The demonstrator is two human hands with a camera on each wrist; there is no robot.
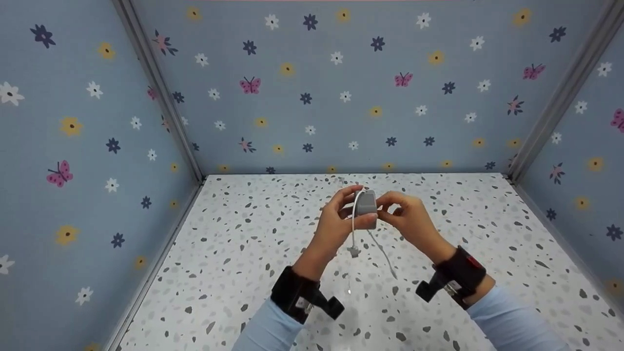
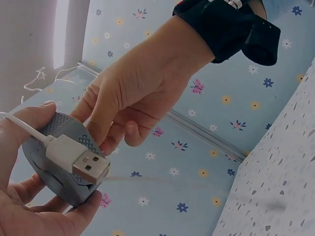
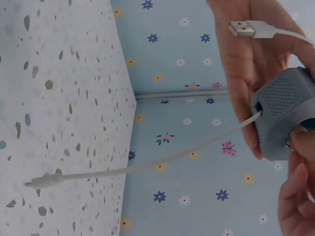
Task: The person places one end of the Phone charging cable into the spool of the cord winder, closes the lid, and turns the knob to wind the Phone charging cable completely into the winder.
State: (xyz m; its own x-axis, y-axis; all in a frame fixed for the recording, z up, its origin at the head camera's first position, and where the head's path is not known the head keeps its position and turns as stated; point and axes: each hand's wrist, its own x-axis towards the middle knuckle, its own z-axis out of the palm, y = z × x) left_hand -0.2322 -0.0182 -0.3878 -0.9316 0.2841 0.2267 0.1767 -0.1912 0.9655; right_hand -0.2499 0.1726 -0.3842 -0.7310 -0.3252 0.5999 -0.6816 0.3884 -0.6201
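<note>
My left hand [image 1: 332, 222] grips a small grey cable winder [image 1: 368, 204] with textured sides, held above the table. A white cable [image 1: 353, 226] hangs over it and ends in a USB plug [image 2: 78, 157]. From a slot in the winder, another length of cable [image 3: 197, 147] trails down to a slim connector [image 3: 47, 181]. On the winder's right side, my right hand [image 1: 412, 217] has its thumb and fingers curled in, pinching at a small part there. The right fingertips [image 3: 298, 140] partly cover that part in the right wrist view.
A white speckled tabletop [image 1: 243, 273] lies below both hands. Blue flowered panels [image 1: 312, 97] enclose it at the back and both sides, joined by grey metal strips [image 1: 161, 87]. Each wrist wears a black camera strap [image 1: 295, 292].
</note>
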